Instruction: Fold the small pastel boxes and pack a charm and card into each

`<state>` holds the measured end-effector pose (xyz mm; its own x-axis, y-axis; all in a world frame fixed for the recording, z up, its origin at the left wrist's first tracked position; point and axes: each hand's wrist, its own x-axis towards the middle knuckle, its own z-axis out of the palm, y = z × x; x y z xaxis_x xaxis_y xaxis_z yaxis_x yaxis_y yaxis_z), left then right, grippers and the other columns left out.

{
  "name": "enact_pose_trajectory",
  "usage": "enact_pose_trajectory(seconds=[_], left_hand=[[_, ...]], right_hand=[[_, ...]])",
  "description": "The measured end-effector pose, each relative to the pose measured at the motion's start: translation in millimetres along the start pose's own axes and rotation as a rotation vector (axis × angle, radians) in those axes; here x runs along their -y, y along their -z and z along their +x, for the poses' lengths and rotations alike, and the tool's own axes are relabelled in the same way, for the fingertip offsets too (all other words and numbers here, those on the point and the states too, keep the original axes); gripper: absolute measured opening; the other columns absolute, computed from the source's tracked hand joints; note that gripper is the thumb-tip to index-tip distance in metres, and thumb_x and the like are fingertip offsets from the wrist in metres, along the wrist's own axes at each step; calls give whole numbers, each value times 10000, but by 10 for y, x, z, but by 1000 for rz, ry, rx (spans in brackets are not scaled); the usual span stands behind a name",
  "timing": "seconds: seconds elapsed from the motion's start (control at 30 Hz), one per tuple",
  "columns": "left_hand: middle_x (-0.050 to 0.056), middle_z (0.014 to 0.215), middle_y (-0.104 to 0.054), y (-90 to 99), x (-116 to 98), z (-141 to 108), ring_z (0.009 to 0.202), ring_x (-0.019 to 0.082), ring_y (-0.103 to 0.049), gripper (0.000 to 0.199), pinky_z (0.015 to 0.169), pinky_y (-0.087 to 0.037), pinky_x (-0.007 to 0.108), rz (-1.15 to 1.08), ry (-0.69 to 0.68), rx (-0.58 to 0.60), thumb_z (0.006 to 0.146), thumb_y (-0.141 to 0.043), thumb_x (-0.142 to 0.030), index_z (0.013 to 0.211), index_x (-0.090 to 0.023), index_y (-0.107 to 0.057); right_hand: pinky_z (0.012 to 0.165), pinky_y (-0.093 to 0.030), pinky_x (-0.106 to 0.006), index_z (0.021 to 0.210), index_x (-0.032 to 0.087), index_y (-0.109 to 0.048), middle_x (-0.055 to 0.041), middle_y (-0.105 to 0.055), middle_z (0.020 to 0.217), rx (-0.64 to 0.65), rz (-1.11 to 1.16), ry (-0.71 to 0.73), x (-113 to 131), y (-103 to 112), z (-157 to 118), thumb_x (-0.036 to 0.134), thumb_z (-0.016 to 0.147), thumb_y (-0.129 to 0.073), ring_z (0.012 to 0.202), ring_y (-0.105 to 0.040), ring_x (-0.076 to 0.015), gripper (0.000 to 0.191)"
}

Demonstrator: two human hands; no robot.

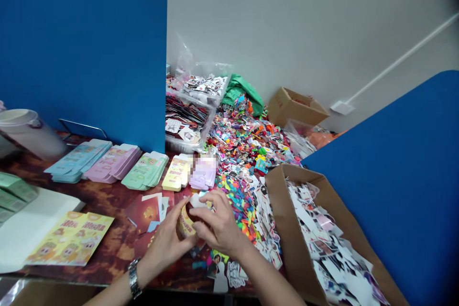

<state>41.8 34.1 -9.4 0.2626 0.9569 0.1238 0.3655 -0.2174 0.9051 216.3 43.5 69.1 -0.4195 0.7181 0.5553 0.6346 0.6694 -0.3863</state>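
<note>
My left hand, with a metal watch on its wrist, is wrapped round a small yellow printed carton, holding it tilted above the table. At the carton's open top, a white flap or paper piece shows. My right hand has its fingers bent together over this mouth; what they pinch, if anything, is hidden. Red printed packets with white slips lie just left of the hands. Beneath them are cut-out stickers, and colourful small trinkets spread to the right.
Stacks of flat cartons in blue, pink, green, yellow and purple line the back. A cardboard box of stickers stands right. Clear bins sit behind; yellow printed sheets lie left. Blue partitions flank the table.
</note>
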Motion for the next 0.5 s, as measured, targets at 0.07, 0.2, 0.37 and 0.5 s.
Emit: enact_pose_trajectory(seconds=[0.07,0.2,0.37,0.5], left_hand=[[134,1387,-532,4,3,-19,1256,286,-549,701,1041,-471,468,21,-20,3,793,-666,-324,1411,-222,-352],[125,1422,-504,24,-8,-46,1294,290,-515,763,1060,-458,471,83,-92,33,783,-695,-309,1442,-252,-314],[142,1478,-439,123,-32,-47,1319,286,-492,819,1053,-462,466,143,-179,-19,839,-652,-330,1506,-271,-181],[97,1336,-555,145,-3,-45,1212,253,-573,631,1002,-499,420,189,-303,-2,848,-629,-272,1405,-302,-336]], right_hand=[[918,-444,-418,1031,191,-689,-109,-568,1098,-26,-11,-30,-3,-13,-25,260,936,-521,1047,-509,-238,206],[928,-457,-437,1059,199,-681,-118,-567,1123,19,-20,-57,25,-21,-58,269,939,-510,1065,-517,-255,220],[882,-507,-319,1145,198,-633,-95,-612,1075,85,224,-166,65,68,-99,191,960,-478,1019,-587,-187,242],[862,-517,-285,1168,216,-609,-62,-665,1040,32,265,-285,124,42,-129,147,922,-536,980,-623,-173,266]])
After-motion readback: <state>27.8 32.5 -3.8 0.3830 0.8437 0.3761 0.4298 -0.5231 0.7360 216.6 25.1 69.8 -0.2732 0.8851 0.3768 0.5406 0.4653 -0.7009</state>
